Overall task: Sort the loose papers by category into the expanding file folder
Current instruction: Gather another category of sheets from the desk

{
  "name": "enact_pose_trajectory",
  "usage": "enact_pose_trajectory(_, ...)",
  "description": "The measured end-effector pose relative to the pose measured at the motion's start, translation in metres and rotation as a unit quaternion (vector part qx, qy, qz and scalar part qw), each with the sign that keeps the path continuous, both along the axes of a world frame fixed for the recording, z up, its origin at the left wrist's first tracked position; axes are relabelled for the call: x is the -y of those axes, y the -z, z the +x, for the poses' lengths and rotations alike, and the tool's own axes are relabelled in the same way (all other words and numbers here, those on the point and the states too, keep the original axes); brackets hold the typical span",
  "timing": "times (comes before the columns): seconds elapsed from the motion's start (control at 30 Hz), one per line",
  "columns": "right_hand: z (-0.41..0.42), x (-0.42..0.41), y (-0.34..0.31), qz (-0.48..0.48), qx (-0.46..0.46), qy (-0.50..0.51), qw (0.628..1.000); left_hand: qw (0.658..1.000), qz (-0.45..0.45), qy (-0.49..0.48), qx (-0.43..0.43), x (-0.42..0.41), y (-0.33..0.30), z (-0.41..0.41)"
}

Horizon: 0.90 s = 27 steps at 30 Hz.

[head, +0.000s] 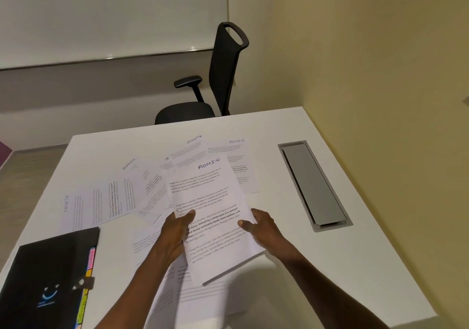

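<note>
A white printed sheet headed "ADMIN" is lifted above the white desk, pinched at its sides by the left hand and right hand. More loose white printed papers lie scattered mid-desk; the black expanding file folder with coloured tabs lies at the near left corner.

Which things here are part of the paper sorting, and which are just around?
Part of the job:
held ADMIN sheet, gripped by left hand and right hand
loose papers spread on the table, marked SPORTS or ADMIN
black expanding folder with coloured tabs

Just around:
office chair
grey cable hatch
whiteboard
white table
</note>
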State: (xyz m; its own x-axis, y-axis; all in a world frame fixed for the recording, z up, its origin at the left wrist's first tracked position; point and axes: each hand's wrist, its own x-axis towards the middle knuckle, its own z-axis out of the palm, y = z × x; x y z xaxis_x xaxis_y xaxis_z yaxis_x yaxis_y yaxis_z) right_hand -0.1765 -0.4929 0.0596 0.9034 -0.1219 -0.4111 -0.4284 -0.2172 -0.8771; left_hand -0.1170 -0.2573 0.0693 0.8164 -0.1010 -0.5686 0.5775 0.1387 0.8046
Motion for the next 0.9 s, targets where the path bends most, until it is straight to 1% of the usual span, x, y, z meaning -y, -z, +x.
enact_pose_trajectory(0.07,0.009,-0.016,0.004,0.001,-0.008,-0.009,1.0,0.999,0.031,-0.008,0.006,-0.013,0.004,0.008)
enact_pose_trajectory(0.17,0.026,-0.035,0.011,-0.043,-0.027,-0.023,0.998,0.999,0.029,-0.011,0.013,-0.032,0.007,0.019)
enact_pose_trajectory(0.23,0.041,-0.044,0.016,-0.096,-0.026,-0.003,0.995,0.999,0.031,-0.016,0.017,-0.045,0.008,0.028)
enact_pose_trajectory(0.3,0.057,-0.046,0.022,-0.138,-0.022,0.041,0.989,0.999,0.042,-0.024,0.014,-0.058,0.009,0.04)
enact_pose_trajectory(0.37,0.072,-0.041,0.03,-0.181,-0.039,0.094,0.978,0.998,0.049,-0.033,0.011,-0.07,0.016,0.053)
enact_pose_trajectory(0.43,0.088,-0.033,0.036,-0.235,-0.059,0.123,0.963,0.998,0.046,-0.044,0.006,-0.077,0.018,0.065)
enact_pose_trajectory(0.53,0.117,-0.016,0.043,-0.25,-0.09,0.153,0.952,0.997,0.027,-0.063,-0.017,-0.082,0.016,0.085)
enact_pose_trajectory(0.63,0.145,0.0,0.05,-0.292,-0.109,0.16,0.937,0.999,0.004,-0.043,-0.026,-0.082,0.015,0.102)
enact_pose_trajectory(0.73,0.169,0.006,0.06,-0.374,-0.13,0.126,0.91,1.0,-0.026,-0.012,-0.003,-0.081,0.014,0.119)
enact_pose_trajectory(0.8,0.182,0.007,0.068,-0.385,-0.154,0.133,0.9,0.999,-0.033,0.0,0.01,-0.079,0.013,0.127)
enact_pose_trajectory(0.9,0.194,0.001,0.079,-0.373,-0.2,0.147,0.894,0.999,-0.023,0.002,0.023,-0.075,0.014,0.141)
